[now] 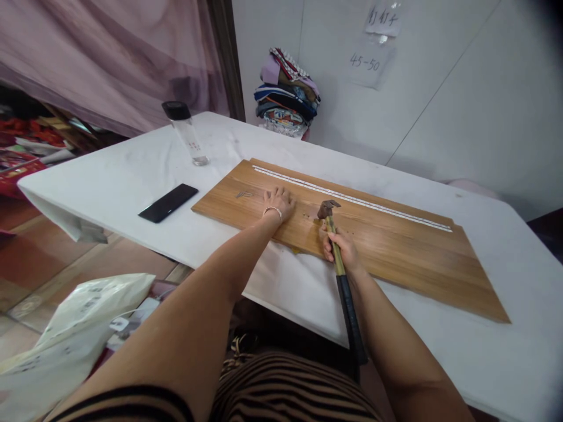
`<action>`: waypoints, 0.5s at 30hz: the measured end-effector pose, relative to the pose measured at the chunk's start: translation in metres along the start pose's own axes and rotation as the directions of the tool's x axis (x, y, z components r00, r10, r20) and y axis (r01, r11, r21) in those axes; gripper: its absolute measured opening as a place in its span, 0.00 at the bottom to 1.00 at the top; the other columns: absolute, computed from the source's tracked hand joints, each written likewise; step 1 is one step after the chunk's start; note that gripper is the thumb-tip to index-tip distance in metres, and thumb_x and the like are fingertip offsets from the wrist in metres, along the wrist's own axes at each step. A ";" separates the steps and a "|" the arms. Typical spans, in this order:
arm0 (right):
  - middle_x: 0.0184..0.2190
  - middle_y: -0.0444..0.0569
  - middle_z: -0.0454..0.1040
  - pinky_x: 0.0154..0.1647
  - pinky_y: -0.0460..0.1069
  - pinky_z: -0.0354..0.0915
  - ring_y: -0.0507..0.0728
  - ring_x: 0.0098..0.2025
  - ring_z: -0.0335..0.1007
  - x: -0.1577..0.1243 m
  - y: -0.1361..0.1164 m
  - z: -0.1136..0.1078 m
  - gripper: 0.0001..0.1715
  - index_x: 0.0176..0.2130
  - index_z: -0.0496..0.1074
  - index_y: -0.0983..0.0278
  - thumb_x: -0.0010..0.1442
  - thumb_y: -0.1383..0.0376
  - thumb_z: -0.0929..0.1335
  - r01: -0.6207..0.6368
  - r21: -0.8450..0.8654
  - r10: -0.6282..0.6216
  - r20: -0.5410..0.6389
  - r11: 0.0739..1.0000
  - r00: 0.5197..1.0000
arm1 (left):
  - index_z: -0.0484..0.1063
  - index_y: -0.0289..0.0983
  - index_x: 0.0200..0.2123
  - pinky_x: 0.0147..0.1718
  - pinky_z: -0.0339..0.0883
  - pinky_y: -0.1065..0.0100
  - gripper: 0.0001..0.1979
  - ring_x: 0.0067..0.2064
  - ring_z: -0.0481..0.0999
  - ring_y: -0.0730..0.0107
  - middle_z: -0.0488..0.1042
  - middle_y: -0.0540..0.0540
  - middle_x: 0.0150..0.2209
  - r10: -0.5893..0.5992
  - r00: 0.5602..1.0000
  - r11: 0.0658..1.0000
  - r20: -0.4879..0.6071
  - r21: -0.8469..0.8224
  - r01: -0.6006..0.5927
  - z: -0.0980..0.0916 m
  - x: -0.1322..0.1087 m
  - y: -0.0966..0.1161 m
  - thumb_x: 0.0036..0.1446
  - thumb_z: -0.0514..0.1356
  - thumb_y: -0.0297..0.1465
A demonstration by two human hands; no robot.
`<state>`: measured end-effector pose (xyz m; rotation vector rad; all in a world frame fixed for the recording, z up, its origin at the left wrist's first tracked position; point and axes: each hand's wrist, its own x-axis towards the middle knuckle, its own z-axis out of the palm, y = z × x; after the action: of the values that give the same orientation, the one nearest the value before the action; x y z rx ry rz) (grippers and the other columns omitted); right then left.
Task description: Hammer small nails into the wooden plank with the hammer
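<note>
A long wooden board (409, 252) lies on the white-covered table, with a pale strip (352, 197) running along its far side. My left hand (280, 203), a bracelet at its wrist, rests flat with fingers spread on the left half of the board. My right hand (338, 246) is wrapped round the yellow shaft of a hammer (336, 252), near the head. The rusty head is over the board's middle, and the black grip points back toward my body. Left of my left hand, a few thin nails (244, 194) lie on the wood. Small dark marks show between my hands.
A black phone (168, 203) lies on the white table (132, 158) left of the board, with a clear bottle (187, 135) behind it. Folded clothes (288, 97) are stacked beyond the far edge by the wall. A plastic bag (83, 322) is at lower left.
</note>
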<state>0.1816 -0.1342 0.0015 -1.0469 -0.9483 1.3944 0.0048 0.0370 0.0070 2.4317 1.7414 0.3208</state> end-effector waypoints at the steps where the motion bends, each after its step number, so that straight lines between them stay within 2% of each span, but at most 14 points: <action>1: 0.17 0.32 0.66 0.14 0.45 0.51 0.49 0.12 0.58 0.000 0.000 0.000 0.23 0.45 0.66 0.60 0.57 0.51 0.73 -0.007 0.000 0.007 0.006 1.000 1.000 | 0.75 0.41 0.57 0.66 0.56 0.47 0.21 0.69 0.65 0.49 0.73 0.38 0.66 0.002 1.000 1.000 -0.001 -0.001 -0.002 0.000 0.000 0.000 0.71 0.48 0.40; 8: 0.18 0.32 0.67 0.14 0.45 0.50 0.48 0.12 0.58 -0.001 0.000 0.000 0.23 0.45 0.66 0.59 0.57 0.51 0.73 0.015 0.030 -0.016 0.006 0.999 1.000 | 0.76 0.42 0.57 0.67 0.56 0.46 0.22 0.70 0.64 0.49 0.72 0.38 0.67 0.001 1.000 1.000 0.000 -0.012 -0.001 -0.001 0.000 0.001 0.71 0.48 0.40; 15: 0.18 0.32 0.67 0.15 0.45 0.50 0.48 0.12 0.57 0.000 0.000 -0.002 0.22 0.45 0.65 0.59 0.58 0.51 0.73 -0.014 0.008 0.014 0.031 1.000 0.999 | 0.76 0.43 0.58 0.67 0.56 0.45 0.22 0.69 0.65 0.49 0.73 0.38 0.66 -0.001 1.000 1.000 -0.008 -0.017 0.001 0.000 0.000 0.000 0.71 0.48 0.40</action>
<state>0.1834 -0.1343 0.0013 -1.0305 -0.9582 1.4287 0.0048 0.0365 0.0071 2.4211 1.7358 0.3450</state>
